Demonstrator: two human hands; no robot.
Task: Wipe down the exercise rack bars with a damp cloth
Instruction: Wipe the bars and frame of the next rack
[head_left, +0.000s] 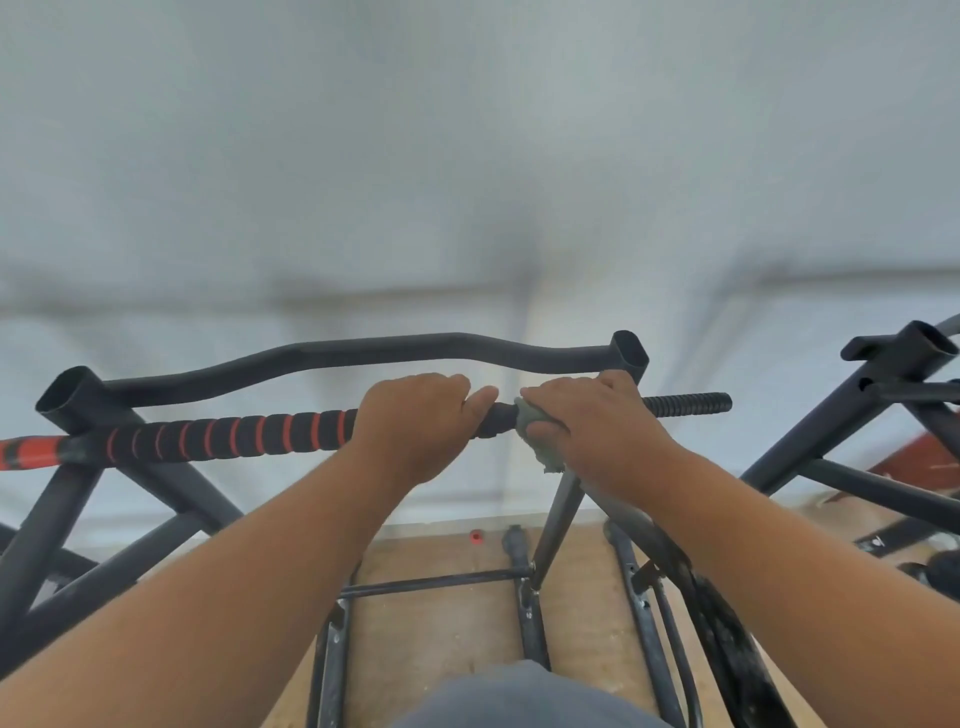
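Observation:
A black exercise rack stands in front of me, seen from above. Its near bar (223, 436) runs left to right with a black foam grip ringed in red. My left hand (415, 423) grips this bar near its middle. My right hand (597, 423) holds a grey-green cloth (537, 431) wrapped round the same bar just to the right, part of the cloth hanging below. The bar's ribbed black end (691, 404) sticks out past my right hand. A bent black top bar (363, 356) runs behind both hands.
The rack's slanted legs (156, 483) and floor rails (524, 613) stand on a wooden floor (441, 639). A second black frame (852, 415) rises at the right. A small red object (475, 536) lies on the floor by the pale wall (467, 156).

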